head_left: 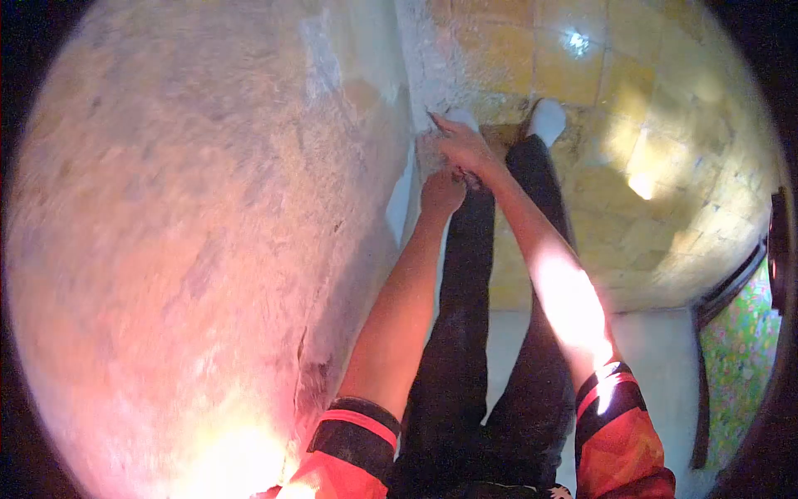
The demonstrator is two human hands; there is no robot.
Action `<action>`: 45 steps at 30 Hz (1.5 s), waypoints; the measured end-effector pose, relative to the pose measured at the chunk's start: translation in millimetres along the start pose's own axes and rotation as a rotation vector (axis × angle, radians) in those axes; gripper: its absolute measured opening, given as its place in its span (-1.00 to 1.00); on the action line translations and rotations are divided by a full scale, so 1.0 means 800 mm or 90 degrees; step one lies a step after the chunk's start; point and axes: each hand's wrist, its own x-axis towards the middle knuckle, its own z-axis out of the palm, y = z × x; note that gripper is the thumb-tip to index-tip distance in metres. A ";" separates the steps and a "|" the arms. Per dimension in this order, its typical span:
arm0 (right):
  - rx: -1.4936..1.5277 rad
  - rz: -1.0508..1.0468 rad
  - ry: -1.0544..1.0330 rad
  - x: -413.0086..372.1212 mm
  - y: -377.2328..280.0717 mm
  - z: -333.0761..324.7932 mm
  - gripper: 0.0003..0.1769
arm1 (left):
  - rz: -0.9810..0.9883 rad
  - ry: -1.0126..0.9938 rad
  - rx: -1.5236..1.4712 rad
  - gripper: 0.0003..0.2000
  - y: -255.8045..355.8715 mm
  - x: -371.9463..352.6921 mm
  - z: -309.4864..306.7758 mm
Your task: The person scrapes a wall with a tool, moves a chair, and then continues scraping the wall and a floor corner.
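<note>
My left hand [443, 193] is closed beside the wall base, its fingers curled; what it holds, if anything, is hidden. Just above it, my right hand [468, 150] is turned toward the wall with a finger stretched out to the upper left. The two hands meet or overlap near the left wrist side of my right hand, where small dark details are too blurred to name. Both hands are over my left leg in dark trousers [470, 266], close to a white shoe [462, 118].
A rough, stained wall [191, 183] fills the left side. Yellowish floor tiles [615, 83] with bright light patches lie ahead and right. My other white shoe [547, 121] rests on them. A pale surface [657, 358] and a green patterned cloth [740, 366] are at lower right.
</note>
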 end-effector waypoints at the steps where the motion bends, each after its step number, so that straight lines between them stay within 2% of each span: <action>1: -0.058 -0.030 0.040 -0.011 0.032 -0.024 -0.31 | -0.118 -0.104 0.037 -0.58 0.020 -0.010 -0.013; 2: -0.067 -0.062 0.097 -0.015 0.071 -0.040 -0.29 | -0.118 -0.084 0.029 -0.60 0.013 -0.016 -0.007; 3: -0.030 0.232 -0.028 -0.075 -0.006 -0.113 -0.30 | -0.124 -0.060 0.027 -0.61 0.000 -0.021 0.008; 4: -0.237 -0.216 0.213 -0.038 0.182 -0.117 -0.32 | -0.130 -0.034 0.026 -0.63 0.002 -0.029 0.009; 5: -0.425 -0.011 0.110 -0.093 0.146 -0.177 -0.31 | -0.131 -0.026 0.015 -0.64 0.017 -0.039 -0.001; 6: -0.215 0.214 0.090 -0.122 0.158 -0.217 -0.25 | -0.131 -0.019 0.002 -0.64 0.031 -0.050 -0.010; 7: -0.067 0.313 0.140 -0.176 0.109 -0.245 -0.21 | -0.131 -0.011 -0.013 -0.65 0.043 -0.057 -0.018; 8: -0.102 0.374 0.141 -0.207 0.124 -0.279 -0.19 | -0.150 -0.009 -0.065 -0.66 0.051 -0.058 -0.023; 9: -0.161 0.386 0.149 -0.239 0.144 -0.301 -0.16 | -0.164 -0.009 -0.123 -0.67 0.047 -0.058 -0.021; 10: -0.232 0.340 0.191 -0.274 0.147 -0.319 -0.12 | -0.182 -0.010 -0.178 -0.68 0.052 -0.060 -0.021; 12: -0.294 0.332 0.192 -0.329 0.192 -0.367 -0.07 | -0.146 0.032 -0.245 -0.70 0.064 -0.067 -0.024; 14: -0.187 0.363 0.235 -0.373 0.198 -0.388 -0.12 | -0.140 0.057 -0.270 -0.71 0.070 -0.062 -0.027; 15: -0.206 0.385 0.239 -0.386 0.183 -0.395 -0.13 | -0.154 0.058 -0.263 -0.71 0.068 -0.057 -0.023; 16: -0.180 0.455 0.243 -0.389 0.183 -0.410 -0.15 | -0.161 0.064 -0.264 -0.70 0.072 -0.058 -0.027; 18: -0.138 0.456 0.233 -0.381 0.208 -0.443 -0.23 | -0.201 0.086 -0.268 -0.66 0.085 -0.059 -0.034; 19: -0.314 0.266 0.218 -0.349 0.268 -0.472 -0.26 | -0.234 0.102 -0.273 -0.65 0.104 -0.065 -0.047; 21: -0.552 0.009 0.173 -0.300 0.271 -0.506 -0.26 | -0.283 0.134 -0.295 -0.65 0.119 -0.070 -0.031; 22: -0.674 -0.121 0.182 -0.279 0.233 -0.508 -0.26 | -0.301 0.148 -0.319 -0.65 0.140 -0.073 -0.025; 23: -0.493 0.071 0.079 -0.253 0.185 -0.513 -0.25 | -0.310 0.168 -0.349 -0.66 0.155 -0.073 -0.018; 24: -0.342 0.277 0.025 -0.232 0.089 -0.500 -0.23 | -0.311 0.181 -0.380 -0.66 0.178 -0.075 -0.011; 26: -0.377 0.166 0.026 -0.189 0.019 -0.500 -0.23 | -0.277 0.188 -0.426 -0.66 0.225 -0.081 0.011; 28: -0.489 0.139 0.016 -0.158 -0.066 -0.487 -0.24 | -0.098 0.173 -0.380 -0.69 0.264 -0.084 0.048; 29: -0.577 0.065 -0.004 -0.133 -0.087 -0.492 -0.23 | 0.002 0.169 -0.346 -0.70 0.282 -0.085 0.067; 30: -0.653 -0.007 -0.037 -0.073 -0.116 -0.532 -0.22 | 0.045 0.232 -0.355 -0.72 0.329 -0.053 0.073; 31: -0.682 -0.062 -0.011 -0.064 -0.145 -0.525 -0.24 | 0.004 0.137 -0.446 -0.70 0.356 -0.072 0.048; 33: -0.736 -0.176 0.041 -0.051 -0.210 -0.511 -0.27 | -0.026 0.156 -0.550 -0.68 0.389 -0.069 0.050; 36: -0.771 -0.319 0.047 -0.019 -0.252 -0.472 -0.26 | -0.037 0.236 -0.670 -0.69 0.387 -0.049 0.038; 38: -0.756 -0.334 -0.007 -0.021 -0.268 -0.426 -0.24 | -0.061 0.262 -0.767 -0.72 0.366 -0.031 0.035; 39: -0.747 -0.341 -0.036 -0.021 -0.270 -0.394 -0.23 | -0.138 0.186 -0.946 -0.74 0.353 -0.055 0.005; 40: -0.751 -0.321 -0.090 -0.020 -0.265 -0.368 -0.22 | -0.157 0.288 -1.078 -0.81 0.342 -0.054 -0.002; 41: -0.755 -0.299 -0.144 -0.021 -0.258 -0.340 -0.20 | -0.063 0.355 -1.127 -0.86 0.323 -0.057 -0.009; 43: -0.530 -0.161 -0.254 -0.069 -0.262 -0.270 -0.22 | -0.106 0.385 -1.321 -0.86 0.302 -0.058 -0.042; 44: -0.491 -0.164 -0.294 -0.080 -0.260 -0.242 -0.24 | -0.117 0.427 -1.398 -0.85 0.291 -0.052 -0.051; 45: -0.451 -0.169 -0.333 -0.086 -0.261 -0.219 -0.25 | -0.087 0.447 -1.389 -0.85 0.281 -0.055 -0.066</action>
